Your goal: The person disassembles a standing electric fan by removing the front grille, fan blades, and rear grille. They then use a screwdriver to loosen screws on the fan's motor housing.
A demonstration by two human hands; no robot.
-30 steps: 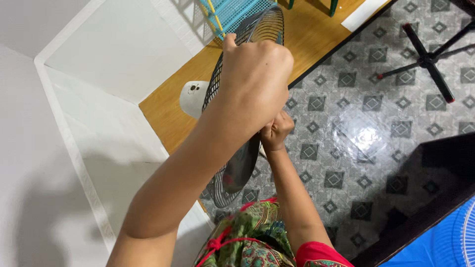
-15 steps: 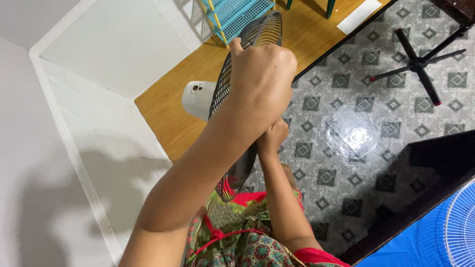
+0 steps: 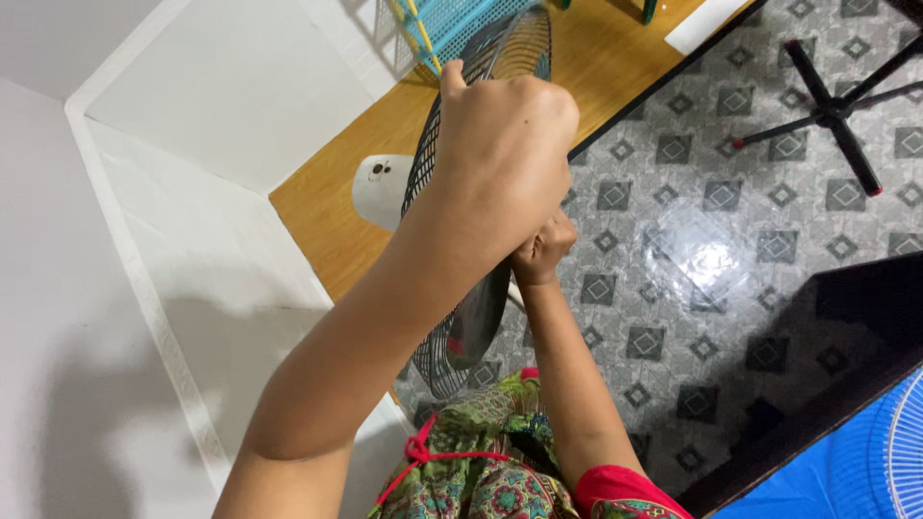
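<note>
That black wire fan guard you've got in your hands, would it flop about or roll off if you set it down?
Probably stiff: the fan guard keeps its round shape under the left hand and right hand. Likely light for its size, being mostly open wire. On edge it could roll on the glossy tiled floor.

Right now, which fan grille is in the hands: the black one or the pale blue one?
The black wire fan grille, gripped by the left hand and right hand; the pale blue grille lies untouched at bottom right.

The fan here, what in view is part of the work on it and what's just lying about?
In hand:
left hand gripping the black wire fan guard
right hand closed at the fan's middle
grey fan blade
white fan body

Lying about:
black cross-shaped stand
turquoise rack
blue fan guard
</note>
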